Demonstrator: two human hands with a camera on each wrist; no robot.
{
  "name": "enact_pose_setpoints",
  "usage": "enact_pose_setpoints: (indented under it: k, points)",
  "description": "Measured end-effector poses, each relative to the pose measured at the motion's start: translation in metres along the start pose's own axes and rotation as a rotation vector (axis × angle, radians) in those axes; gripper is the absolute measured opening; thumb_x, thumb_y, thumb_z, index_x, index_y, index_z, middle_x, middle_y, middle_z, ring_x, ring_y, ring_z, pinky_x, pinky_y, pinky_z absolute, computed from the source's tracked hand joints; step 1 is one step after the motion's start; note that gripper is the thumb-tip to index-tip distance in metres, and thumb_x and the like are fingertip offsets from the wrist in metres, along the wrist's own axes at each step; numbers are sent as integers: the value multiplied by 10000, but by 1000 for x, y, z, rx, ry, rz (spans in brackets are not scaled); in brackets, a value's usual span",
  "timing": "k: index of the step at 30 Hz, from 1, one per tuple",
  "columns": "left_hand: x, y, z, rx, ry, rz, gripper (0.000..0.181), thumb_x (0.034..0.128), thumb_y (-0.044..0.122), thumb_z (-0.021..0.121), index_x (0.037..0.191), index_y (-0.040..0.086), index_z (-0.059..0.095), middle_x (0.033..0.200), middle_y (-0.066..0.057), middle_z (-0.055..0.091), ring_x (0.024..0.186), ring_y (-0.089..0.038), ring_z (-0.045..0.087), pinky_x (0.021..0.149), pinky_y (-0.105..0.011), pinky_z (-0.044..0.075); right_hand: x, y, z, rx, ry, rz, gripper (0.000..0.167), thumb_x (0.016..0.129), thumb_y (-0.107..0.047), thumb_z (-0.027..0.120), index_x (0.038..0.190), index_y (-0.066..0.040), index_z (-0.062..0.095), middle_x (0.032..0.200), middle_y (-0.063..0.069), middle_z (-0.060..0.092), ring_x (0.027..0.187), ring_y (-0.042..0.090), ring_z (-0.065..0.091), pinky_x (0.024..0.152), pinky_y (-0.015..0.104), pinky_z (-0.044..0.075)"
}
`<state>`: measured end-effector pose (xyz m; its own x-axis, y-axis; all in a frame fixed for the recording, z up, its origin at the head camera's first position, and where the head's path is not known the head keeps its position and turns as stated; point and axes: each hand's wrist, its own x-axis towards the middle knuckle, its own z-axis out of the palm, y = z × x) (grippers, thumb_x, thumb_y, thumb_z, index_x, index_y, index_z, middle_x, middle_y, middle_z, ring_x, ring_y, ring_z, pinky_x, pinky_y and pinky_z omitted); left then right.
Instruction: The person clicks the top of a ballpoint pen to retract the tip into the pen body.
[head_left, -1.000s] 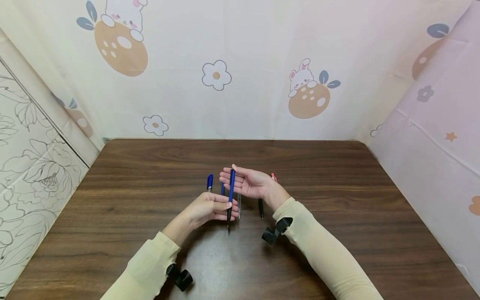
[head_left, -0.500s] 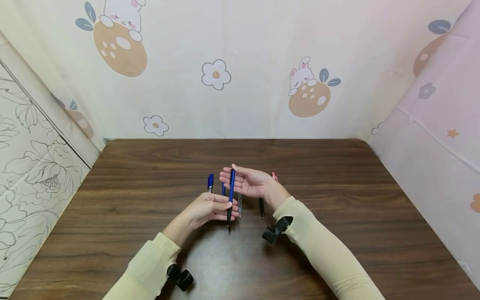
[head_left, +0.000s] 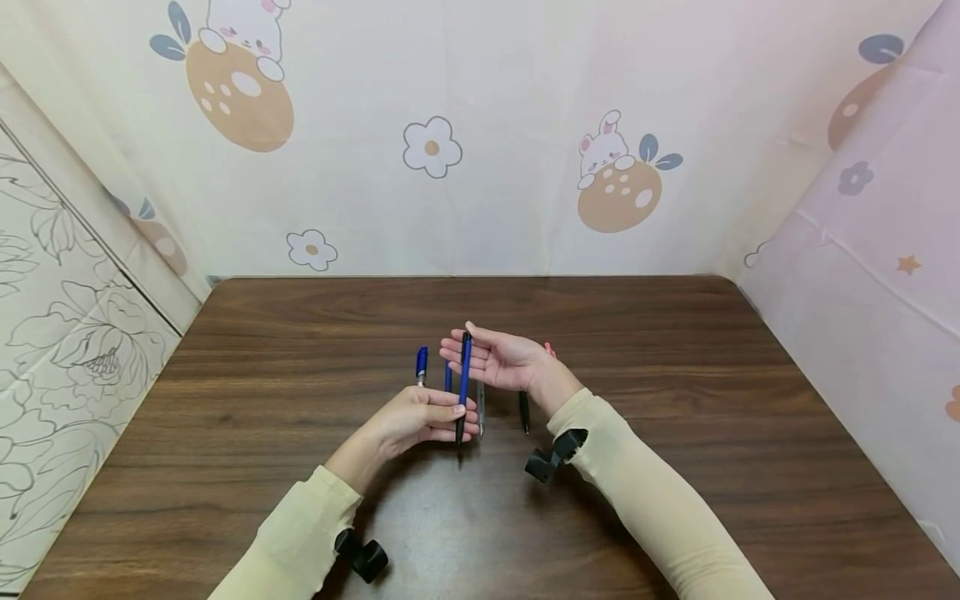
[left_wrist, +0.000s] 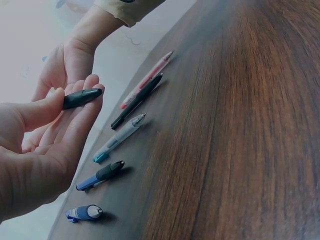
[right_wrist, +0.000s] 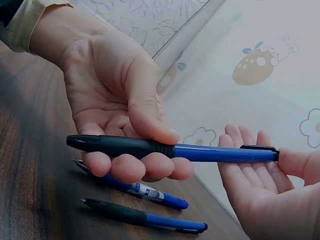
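Note:
My left hand holds a blue ballpoint pen above the table, thumb pressed on its black grip against the fingers. In the right wrist view the pen's blue barrel reaches across to my right hand. There the right thumb touches the clicker end, while the fingers lie straight behind the barrel. The pen's black front end points out of the left fingers in the left wrist view. Behind and below the hands, several other pens lie in a row, partly hidden in the head view.
On the brown wooden table lie a blue-capped pen, a second blue pen with a black grip, a clear pen, a black pen and a red pen. A patterned curtain hangs behind.
My right hand has risen very slightly with the pen's upper end. The left hand keeps its hold, and the pens on the table stay put.

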<state>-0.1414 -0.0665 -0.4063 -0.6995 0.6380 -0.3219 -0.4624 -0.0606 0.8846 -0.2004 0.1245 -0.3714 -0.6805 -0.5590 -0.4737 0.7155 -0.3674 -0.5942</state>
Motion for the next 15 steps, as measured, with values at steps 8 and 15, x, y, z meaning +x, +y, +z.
enact_pose_setpoints:
  k: [8, 15]
  points:
    - [-1, 2, 1, -5, 2, -8, 384, 950, 32, 554, 1257, -191, 497, 934, -76, 738, 875, -162, 720, 885, -385, 587, -1, -1, 1, -5, -6, 6, 311, 1023, -294, 439, 1192, -62, 558, 1033, 70, 733, 984, 163, 703, 1001, 306, 528]
    - [-1, 0, 0, -21, 5, -12, 389, 954, 37, 550, 1271, -181, 493, 954, -63, 733, 888, -157, 718, 887, -370, 586, -1, -2, 1, -10, -6, 10, 328, 1030, -298, 419, 1199, -59, 566, 1037, 65, 735, 995, 157, 700, 943, 290, 553]
